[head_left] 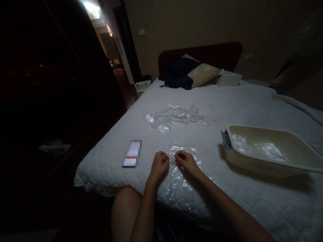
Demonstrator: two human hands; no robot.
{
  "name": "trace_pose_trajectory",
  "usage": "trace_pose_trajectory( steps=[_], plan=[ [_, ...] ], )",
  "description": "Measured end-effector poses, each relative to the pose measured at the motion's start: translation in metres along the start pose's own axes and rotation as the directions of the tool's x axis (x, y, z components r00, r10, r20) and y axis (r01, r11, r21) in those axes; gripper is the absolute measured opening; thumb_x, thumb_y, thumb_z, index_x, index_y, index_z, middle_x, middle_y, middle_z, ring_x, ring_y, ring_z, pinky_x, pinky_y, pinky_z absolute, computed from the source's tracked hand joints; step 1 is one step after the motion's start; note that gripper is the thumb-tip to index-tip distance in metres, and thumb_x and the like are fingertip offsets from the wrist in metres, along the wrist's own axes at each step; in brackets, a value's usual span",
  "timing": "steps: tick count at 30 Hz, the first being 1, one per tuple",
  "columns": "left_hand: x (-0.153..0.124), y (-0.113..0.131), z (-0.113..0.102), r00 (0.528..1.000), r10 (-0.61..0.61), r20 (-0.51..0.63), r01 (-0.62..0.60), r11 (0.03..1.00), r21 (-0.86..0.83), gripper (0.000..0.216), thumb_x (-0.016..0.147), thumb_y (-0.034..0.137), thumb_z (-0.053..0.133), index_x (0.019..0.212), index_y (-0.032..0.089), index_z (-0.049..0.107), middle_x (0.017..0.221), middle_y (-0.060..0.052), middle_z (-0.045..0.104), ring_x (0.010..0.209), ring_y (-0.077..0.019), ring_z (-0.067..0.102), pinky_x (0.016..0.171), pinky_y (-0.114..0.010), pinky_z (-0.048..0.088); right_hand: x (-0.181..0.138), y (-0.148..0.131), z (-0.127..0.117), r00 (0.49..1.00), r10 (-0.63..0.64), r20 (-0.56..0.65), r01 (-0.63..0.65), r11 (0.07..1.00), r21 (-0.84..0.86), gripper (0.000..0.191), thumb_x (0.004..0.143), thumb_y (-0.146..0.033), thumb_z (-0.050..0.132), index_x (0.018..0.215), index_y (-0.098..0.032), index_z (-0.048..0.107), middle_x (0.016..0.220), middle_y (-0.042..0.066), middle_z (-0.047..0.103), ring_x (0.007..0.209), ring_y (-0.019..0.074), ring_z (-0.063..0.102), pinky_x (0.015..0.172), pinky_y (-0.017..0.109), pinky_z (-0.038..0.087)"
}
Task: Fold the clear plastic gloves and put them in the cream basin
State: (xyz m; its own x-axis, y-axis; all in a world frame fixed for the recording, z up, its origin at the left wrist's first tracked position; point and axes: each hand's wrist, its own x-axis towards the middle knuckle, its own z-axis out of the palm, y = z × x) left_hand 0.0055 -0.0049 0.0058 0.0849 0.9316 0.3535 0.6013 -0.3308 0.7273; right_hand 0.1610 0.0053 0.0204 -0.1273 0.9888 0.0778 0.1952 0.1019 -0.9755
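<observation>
A clear plastic bag lies flat and wrinkled on the bed near its front edge. At the bag's upper left edge, the curled fingers of my left hand pinch the thin film. My right hand is over the bag, thumb and fingers closed on the plastic close to the left hand. A small gap separates the two hands. More crumpled clear plastic bags are spread farther up the bed.
A phone, its screen blurred out, lies left of my hands on the white quilted bed. To the right stands a cream plastic bin with clear plastic inside. Dark clothing, a beige pillow and a white box sit by the headboard.
</observation>
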Motion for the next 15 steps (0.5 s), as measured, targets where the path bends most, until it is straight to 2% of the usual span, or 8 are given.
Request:
trace_pose_trajectory(
  steps=[7,11,15],
  plan=[
    [0.002,-0.005,0.001,0.997,-0.067,-0.045,0.063,0.994,-0.091,0.008,0.075,0.020,0.050,0.071,0.019,0.057,0.077,-0.003,0.053,0.080,-0.0183,0.049,0.073,-0.031,0.040,0.001,0.004,-0.001,0.996,-0.008,-0.084,0.002,0.998,-0.066,0.018,0.071,-0.030,0.051,0.076,-0.016,0.060,0.063,0.001,0.058,0.059,0.0138,0.053,0.054,0.024,0.041],
    [0.002,-0.002,0.004,0.992,-0.078,-0.102,0.068,0.992,-0.103,0.010,0.075,0.024,0.051,0.067,0.019,0.056,0.073,-0.002,0.053,0.076,-0.0175,0.049,0.069,-0.029,0.040,0.003,0.007,-0.001,0.996,-0.008,-0.090,-0.003,0.993,-0.118,0.020,0.073,-0.033,0.050,0.075,-0.016,0.060,0.057,-0.001,0.055,0.052,0.0119,0.050,0.047,0.022,0.037],
    [0.002,-0.004,0.007,0.985,-0.108,-0.138,0.096,0.991,-0.088,0.008,0.073,0.026,0.054,0.071,0.018,0.057,0.072,-0.002,0.053,0.073,-0.0175,0.049,0.068,-0.030,0.040,0.005,0.011,-0.001,0.997,0.030,-0.072,-0.035,0.997,-0.068,0.022,0.073,-0.036,0.050,0.075,-0.016,0.058,0.053,-0.002,0.053,0.046,0.0113,0.049,0.044,0.022,0.036]
  ],
)
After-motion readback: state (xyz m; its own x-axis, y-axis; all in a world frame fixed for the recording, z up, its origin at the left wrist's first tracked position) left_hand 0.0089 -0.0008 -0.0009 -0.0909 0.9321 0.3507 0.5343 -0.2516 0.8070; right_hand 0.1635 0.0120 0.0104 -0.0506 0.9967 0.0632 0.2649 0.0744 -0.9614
